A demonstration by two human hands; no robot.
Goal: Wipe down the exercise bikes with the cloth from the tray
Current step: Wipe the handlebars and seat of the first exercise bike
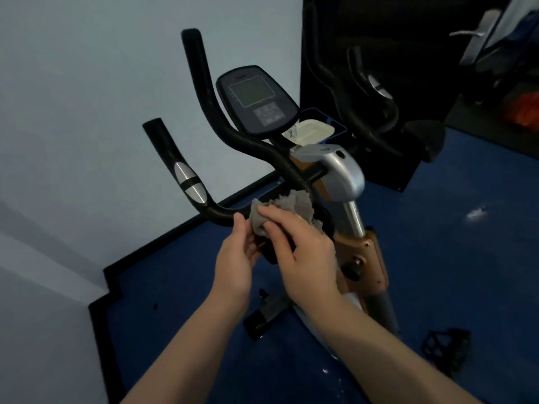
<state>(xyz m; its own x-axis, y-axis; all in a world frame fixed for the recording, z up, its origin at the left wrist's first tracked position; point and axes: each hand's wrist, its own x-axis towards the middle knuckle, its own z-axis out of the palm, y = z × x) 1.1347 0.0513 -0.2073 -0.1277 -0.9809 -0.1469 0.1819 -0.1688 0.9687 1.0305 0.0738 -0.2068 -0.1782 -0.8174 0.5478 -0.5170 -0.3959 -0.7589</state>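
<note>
At the handlebar (224, 212) bend, both hands press the cloth (287, 207).

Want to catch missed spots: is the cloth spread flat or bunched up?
Bunched: the grey cloth sits crumpled against the handlebar, pressed by the right hand.

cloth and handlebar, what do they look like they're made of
The cloth looks like grey terry or microfibre: nubby, matte, with a frayed edge, crumpled under the right hand. The handlebar looks like a tube in black foam or rubber grip: matte, faintly speckled. Its oval inserts shine like brushed metal, possibly silvered plastic.
</note>
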